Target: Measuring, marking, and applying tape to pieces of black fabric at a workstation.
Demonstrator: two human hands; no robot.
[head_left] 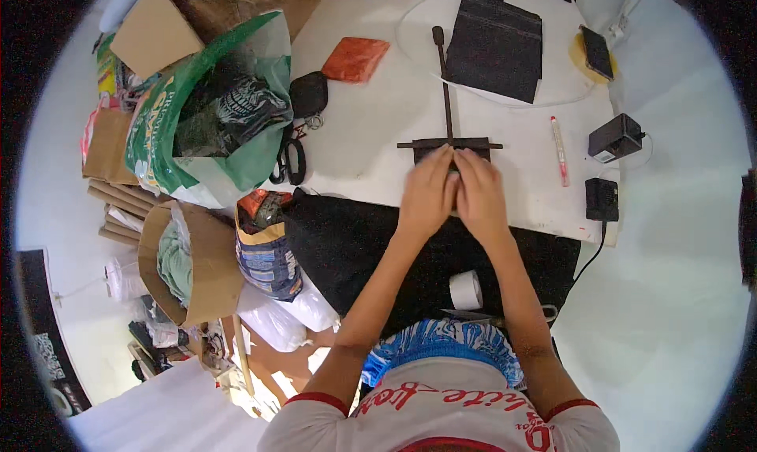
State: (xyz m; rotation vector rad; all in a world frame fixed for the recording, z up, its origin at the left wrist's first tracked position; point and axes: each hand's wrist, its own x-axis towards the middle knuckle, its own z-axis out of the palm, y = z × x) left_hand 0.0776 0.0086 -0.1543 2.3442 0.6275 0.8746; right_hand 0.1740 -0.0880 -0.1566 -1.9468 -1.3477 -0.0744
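My left hand [428, 193] and my right hand [482, 196] meet near the front of the white table. Their fingers are bent together over a small black fabric piece [482, 154], fingertips almost touching. The fabric lies at a thin dark crosswise rod [404, 145], which sticks out on both sides. A long dark rod [446, 89] with a thicker knob at its far end runs away from my fingertips, forming a T with the crosswise rod. My fingers hide much of the fabric and the point where the rods meet.
Black cloth [347, 251] covers my lap, with a white roll [466, 290] on it. On the table [371, 128] lie an orange-red square [356, 59], black fabric panels [495, 50], a pen [560, 152], a black adapter [616, 138] and a phone [597, 50]. A green bag [209, 113] stands left.
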